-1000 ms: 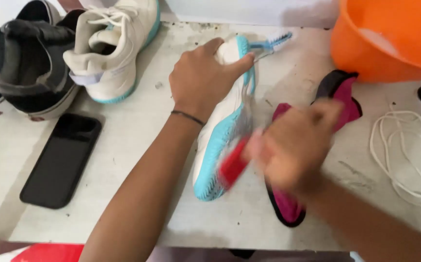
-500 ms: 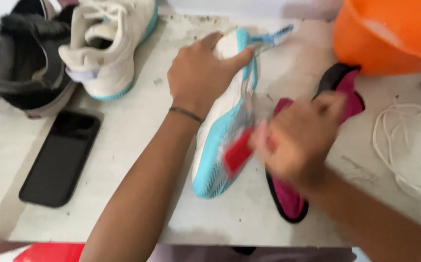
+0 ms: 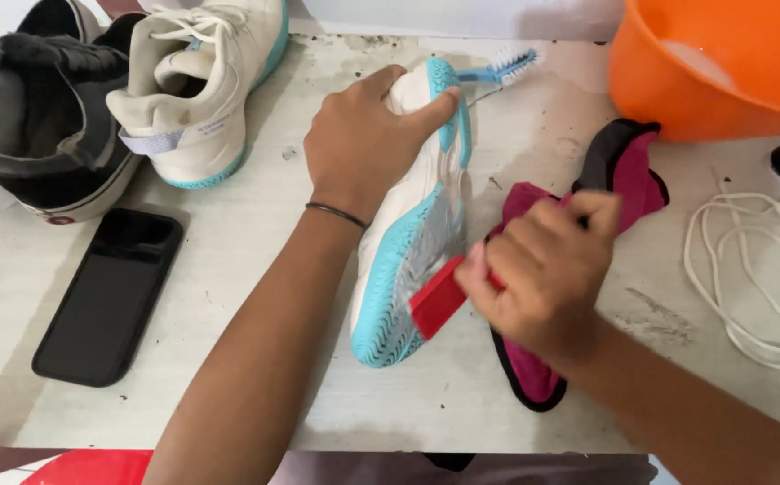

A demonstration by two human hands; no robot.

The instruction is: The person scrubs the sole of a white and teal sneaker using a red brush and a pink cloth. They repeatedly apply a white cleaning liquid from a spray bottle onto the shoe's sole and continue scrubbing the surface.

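A white sneaker with a turquoise sole (image 3: 403, 260) lies on its side in the middle of the white table (image 3: 255, 242). My left hand (image 3: 363, 144) presses down on its toe end and holds it still. My right hand (image 3: 543, 269) grips a red brush (image 3: 439, 298), whose head touches the sole near the heel. Under my right hand lies a pink and black insole (image 3: 619, 171). A blue toothbrush with white bristles (image 3: 502, 67) lies just beyond the shoe's toe.
The matching white sneaker (image 3: 197, 90) stands upright at the back left beside a dark shoe (image 3: 39, 126). A black phone (image 3: 111, 292) lies face up at the left. An orange bucket (image 3: 722, 63) fills the back right, with white laces (image 3: 754, 269) coiled in front of it.
My right hand has moved the red brush back and forth along the sole near the heel. The left hand and the shoe have stayed in place.
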